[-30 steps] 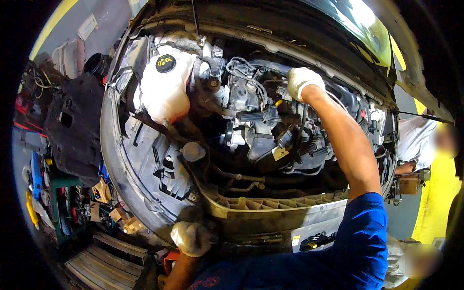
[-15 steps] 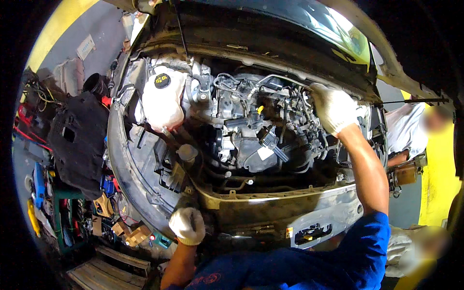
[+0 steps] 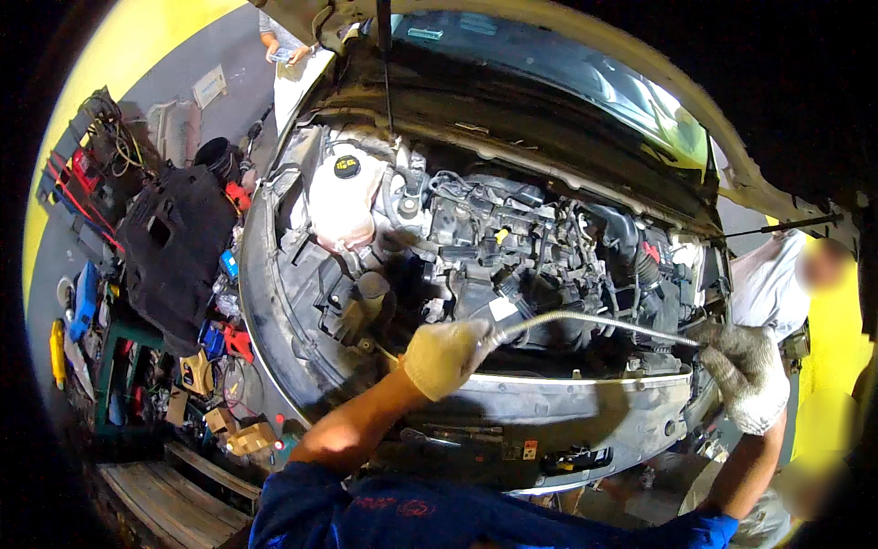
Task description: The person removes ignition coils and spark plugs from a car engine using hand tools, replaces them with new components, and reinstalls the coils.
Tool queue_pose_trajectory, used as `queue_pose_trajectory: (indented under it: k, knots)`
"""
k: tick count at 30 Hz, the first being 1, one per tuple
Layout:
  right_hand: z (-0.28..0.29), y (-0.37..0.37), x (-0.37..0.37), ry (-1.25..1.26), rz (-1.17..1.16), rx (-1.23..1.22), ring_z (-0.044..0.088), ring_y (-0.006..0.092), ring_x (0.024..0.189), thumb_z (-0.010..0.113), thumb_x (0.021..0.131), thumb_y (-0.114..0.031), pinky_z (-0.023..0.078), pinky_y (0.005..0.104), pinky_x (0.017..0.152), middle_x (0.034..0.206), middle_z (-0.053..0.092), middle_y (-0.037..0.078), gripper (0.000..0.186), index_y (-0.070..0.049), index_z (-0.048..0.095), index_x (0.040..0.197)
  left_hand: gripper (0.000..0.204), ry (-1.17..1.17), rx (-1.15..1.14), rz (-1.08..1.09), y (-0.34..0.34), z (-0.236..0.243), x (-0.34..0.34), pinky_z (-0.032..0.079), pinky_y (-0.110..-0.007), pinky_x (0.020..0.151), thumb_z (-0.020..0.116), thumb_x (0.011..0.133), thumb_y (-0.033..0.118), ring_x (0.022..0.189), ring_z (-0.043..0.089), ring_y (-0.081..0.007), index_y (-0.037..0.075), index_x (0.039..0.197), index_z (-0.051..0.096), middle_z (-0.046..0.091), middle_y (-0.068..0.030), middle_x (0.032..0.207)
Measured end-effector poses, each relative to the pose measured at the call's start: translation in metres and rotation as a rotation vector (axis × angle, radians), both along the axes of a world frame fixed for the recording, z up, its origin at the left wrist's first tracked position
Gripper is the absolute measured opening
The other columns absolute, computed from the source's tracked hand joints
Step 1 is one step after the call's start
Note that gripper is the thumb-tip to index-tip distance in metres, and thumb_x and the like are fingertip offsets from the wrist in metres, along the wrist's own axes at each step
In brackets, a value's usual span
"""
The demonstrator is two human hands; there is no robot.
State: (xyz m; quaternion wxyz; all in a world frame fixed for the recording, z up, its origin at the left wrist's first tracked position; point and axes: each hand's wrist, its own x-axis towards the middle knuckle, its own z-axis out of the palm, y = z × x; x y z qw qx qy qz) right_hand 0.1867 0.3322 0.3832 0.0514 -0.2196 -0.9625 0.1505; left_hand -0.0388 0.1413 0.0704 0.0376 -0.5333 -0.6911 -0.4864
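A thin silver rod [image 3: 585, 317] stretches from left to right between the person's two gloved hands, over the near side of the open engine bay, bowed so that its middle arches toward the far side. The left hand [image 3: 446, 359], in a pale glove, has its fingers curled closed around the rod's left end. The right hand [image 3: 745, 375], its glove greyish at the fingers, has them bent in on the rod's right end, just beyond the bay's near right corner; the exact fingertip grip is hard to make out. Beyond the rod lies the engine [image 3: 485, 240], with a white label [image 3: 502, 308] near its front. On the far left of the bay stands a whitish tank [image 3: 340, 209] with a black cap [image 3: 347, 166]. The front panel [image 3: 585, 403] runs along the near side. On the left, outside the car, a black cover [image 3: 174, 242] lies near scattered tools, with a wooden pallet [image 3: 169, 503] nearer. A co-worker in a white shirt [image 3: 768, 284] is on the right.
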Motion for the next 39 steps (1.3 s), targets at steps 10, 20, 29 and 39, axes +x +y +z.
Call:
queue_pose_trajectory:
  k: [10, 20, 29, 39]
  knots:
    - [-0.125, 0.089, -0.101, -0.019, -0.011, 0.492, 0.069, 0.0406, 0.083, 0.053, 0.094, -0.019, 0.055, 0.0494, 0.073, 0.089, 0.07, 0.022, 0.025, -0.012, 0.068, 0.113, 0.014, -1.398, 0.283, 0.376, -0.09, -0.025, 0.005, 0.034, -0.023, 0.042, 0.057, 0.101, 0.018, 0.048, 0.045, -0.0072, 0.006, 0.102, 0.062, 0.052, -0.0005, 0.064]
    - [-0.274, 0.158, -0.229, -0.278, -0.152, 0.438, 0.069, 0.0388, 0.093, 0.043, 0.097, -0.022, 0.054, 0.0487, 0.079, 0.097, 0.072, 0.02, 0.03, -0.009, 0.069, 0.103, 0.022, -1.777, 0.518, 0.254, -0.093, -0.047, 0.002, 0.04, -0.027, 0.049, 0.054, 0.103, 0.033, 0.058, 0.05, -0.0133, 0.012, 0.104, 0.061, 0.054, -0.0005, 0.073]
    - [-0.325, 0.17, -0.261, -0.383, -0.194, 0.337, 0.07, 0.0361, 0.101, 0.051, 0.09, -0.021, 0.056, 0.0455, 0.086, 0.106, 0.072, 0.02, 0.03, -0.008, 0.074, 0.103, 0.025, -1.979, 0.701, 0.128, -0.104, -0.059, -0.006, 0.04, -0.03, 0.05, 0.055, 0.103, 0.035, 0.059, 0.048, -0.0158, 0.011, 0.107, 0.063, 0.055, -0.0032, 0.076]
    - [-0.259, 0.169, -0.254, -0.336, -0.205, 0.412, 0.069, 0.0366, 0.102, 0.04, 0.1, -0.025, 0.054, 0.0467, 0.088, 0.107, 0.072, 0.019, 0.037, -0.007, 0.07, 0.11, 0.015, -1.986, 0.729, 0.08, -0.108, -0.067, -0.008, 0.042, -0.027, 0.053, 0.058, 0.101, 0.026, 0.066, 0.053, -0.0138, 0.012, 0.106, 0.061, 0.058, -0.0041, 0.087]
